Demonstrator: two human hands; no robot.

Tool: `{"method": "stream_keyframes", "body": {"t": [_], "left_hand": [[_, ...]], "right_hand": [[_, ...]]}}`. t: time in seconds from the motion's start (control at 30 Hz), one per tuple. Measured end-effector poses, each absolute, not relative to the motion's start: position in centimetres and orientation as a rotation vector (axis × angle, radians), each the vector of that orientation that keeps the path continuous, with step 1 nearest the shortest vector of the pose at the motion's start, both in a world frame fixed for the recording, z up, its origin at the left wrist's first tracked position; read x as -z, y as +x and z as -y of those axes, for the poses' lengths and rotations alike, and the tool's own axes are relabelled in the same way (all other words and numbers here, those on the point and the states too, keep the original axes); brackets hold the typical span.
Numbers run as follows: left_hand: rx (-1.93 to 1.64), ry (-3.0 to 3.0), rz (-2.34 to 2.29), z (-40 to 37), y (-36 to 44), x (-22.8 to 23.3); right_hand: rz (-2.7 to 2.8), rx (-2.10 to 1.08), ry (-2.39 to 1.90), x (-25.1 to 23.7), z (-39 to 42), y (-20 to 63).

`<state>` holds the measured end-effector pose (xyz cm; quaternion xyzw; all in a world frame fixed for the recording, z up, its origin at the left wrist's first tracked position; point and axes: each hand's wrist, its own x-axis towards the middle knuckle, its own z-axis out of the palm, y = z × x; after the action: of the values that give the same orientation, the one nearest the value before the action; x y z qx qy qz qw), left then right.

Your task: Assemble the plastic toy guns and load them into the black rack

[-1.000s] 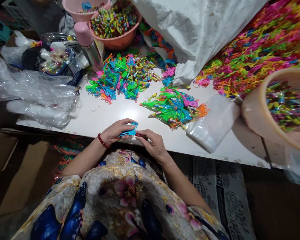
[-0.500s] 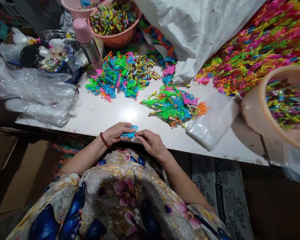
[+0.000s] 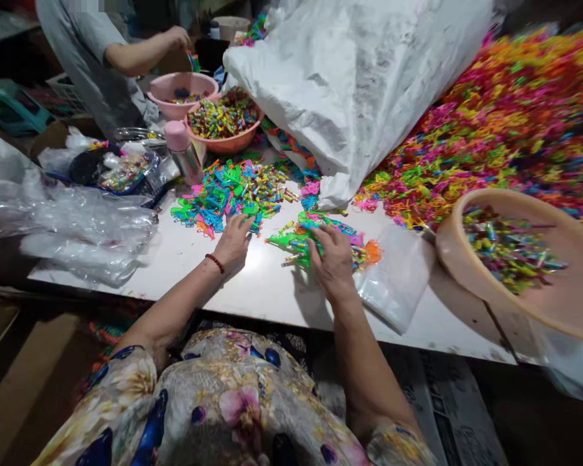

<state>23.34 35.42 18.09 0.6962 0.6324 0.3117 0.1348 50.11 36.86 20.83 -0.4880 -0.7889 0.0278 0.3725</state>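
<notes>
My left hand point(image 3: 233, 243), a red bead bracelet on its wrist, lies flat with fingers spread at the near edge of the left pile of small coloured plastic toys point(image 3: 226, 191). No piece shows in it. My right hand point(image 3: 333, 259) rests on top of the right pile of green, blue and pink plastic toys point(image 3: 298, 241). Its fingertips are pressed in among the pieces, so I cannot see whether they hold one. Both piles lie on the white table point(image 3: 267, 285).
A stack of clear bags point(image 3: 398, 278) lies right of my right hand, beside a tan bowl of wrapped sweets point(image 3: 515, 259). Behind are a white sack point(image 3: 359, 97), a colourful heap point(image 3: 490, 129), pink bowls point(image 3: 223, 126), a pink-capped bottle point(image 3: 184, 152). Loose plastic bags point(image 3: 78, 220) lie left. Another person point(image 3: 102, 58) works at the far left.
Both hands left the table's near edge, where they held a blue piece together, and reached forward to the two piles. The blue piece is no longer seen. The view tilted up.
</notes>
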Motion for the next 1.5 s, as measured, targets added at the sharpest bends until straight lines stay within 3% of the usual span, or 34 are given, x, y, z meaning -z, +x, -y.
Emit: {"method": "stream_keyframes", "body": {"t": [0.17,0.33,0.6,0.93,1.1,1.27,1.5], "left_hand": [[-0.593,2.154,-1.945,-37.1,24.2,-17.3],[-0.544,2.165,-2.038,-34.6,22.8,-17.0],[-0.562,2.111,-2.017,-31.4,19.2,-17.4],[-0.588,1.854,-1.967,-30.1,19.2,-18.3],[-1.051,1.221,-1.9,-28.8,20.2,-18.2],[-1.338,0.501,-1.435,-27.6,21.1,-17.8],[-1.423,0.201,-1.255,-26.1,20.7,-18.5]], "right_hand": [[2.407,-0.23,-1.458,-21.4,-43.8,43.5],[2.411,-0.263,-1.835,-20.9,-51.1,40.8],[2.33,-0.438,-1.819,-18.8,-53.9,38.6],[1.809,-1.111,-1.595,-21.0,-50.5,39.4],[1.552,-1.513,-1.269,-20.6,-43.0,40.3],[0.932,-2.113,-0.898,-18.7,-36.9,38.9],[1.067,-2.057,-0.901,-17.5,-32.8,38.0]]}}
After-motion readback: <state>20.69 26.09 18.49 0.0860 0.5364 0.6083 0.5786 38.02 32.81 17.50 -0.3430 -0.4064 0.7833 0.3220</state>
